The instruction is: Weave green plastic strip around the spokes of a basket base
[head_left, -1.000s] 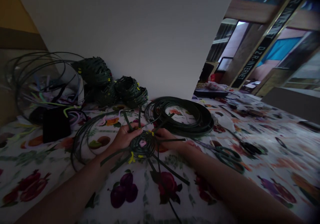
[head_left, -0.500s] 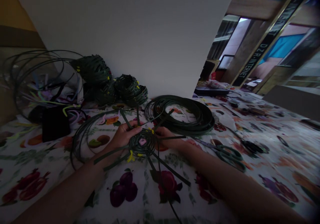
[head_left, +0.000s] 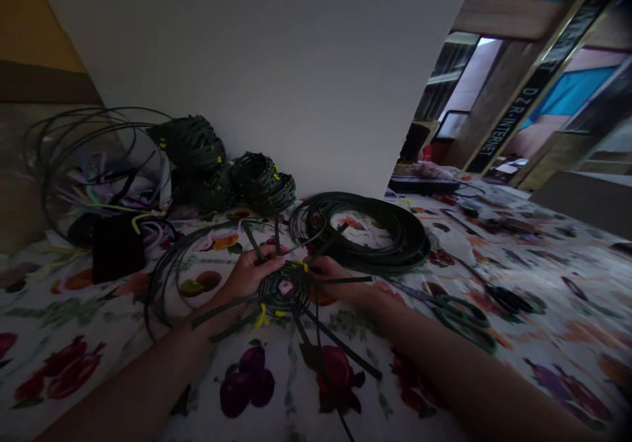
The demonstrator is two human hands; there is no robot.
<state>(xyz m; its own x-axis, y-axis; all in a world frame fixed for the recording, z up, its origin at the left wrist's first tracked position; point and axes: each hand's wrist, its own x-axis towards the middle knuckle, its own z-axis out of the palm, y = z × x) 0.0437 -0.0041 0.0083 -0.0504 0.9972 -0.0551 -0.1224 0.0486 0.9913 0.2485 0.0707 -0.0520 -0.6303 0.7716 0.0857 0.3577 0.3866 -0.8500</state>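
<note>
Left hand (head_left: 247,276) and right hand (head_left: 330,278) grip the coiled base (head_left: 285,289). Spokes (head_left: 343,344) remain unwoven; woven baskets (head_left: 261,184) sit at the cloth's (head_left: 99,343) far edge.

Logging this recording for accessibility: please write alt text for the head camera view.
Two bare hands, the left hand and right hand, hold a small spiral woven disc of dark green strip, its spokes radiating outward, above a floral cloth. Beside them lie a coil of the same strip, green-handled scissors and dark woven baskets.
</note>
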